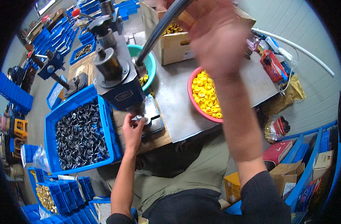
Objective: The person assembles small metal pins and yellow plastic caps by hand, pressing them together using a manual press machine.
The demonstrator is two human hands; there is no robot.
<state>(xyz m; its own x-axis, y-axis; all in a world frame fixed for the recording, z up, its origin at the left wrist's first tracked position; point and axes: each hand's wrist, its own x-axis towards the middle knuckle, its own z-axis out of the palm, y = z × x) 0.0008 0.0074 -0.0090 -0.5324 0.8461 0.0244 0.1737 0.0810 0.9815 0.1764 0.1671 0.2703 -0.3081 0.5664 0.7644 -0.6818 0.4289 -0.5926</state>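
Down at the press, the left hand (134, 128) is right in under the ram, thumb and fingers drawn narrow around a small shiny piece (139, 117) that sits directly below the press head (124, 93). Up goes the eye to the right hand (219, 46), high and well apart from the left, a blur at the upper end of the dark lever (155, 35); whether its fingers wrap the bar, I cannot tell.

Just left of the left hand, a blue tray (113, 136) brims with dark metal parts (81, 134). Beyond that same hand, partly behind the press, there's a green bowl (152, 67). Below the right hand, left of its forearm, comes a pinkish-red bowl (190, 91) heaped with yellow caps (205, 91), the forearm cutting across its far side. Left of the right hand stands an open cardboard box (174, 52), and a grey sheet (178, 112) spreads over the bench between both hands.
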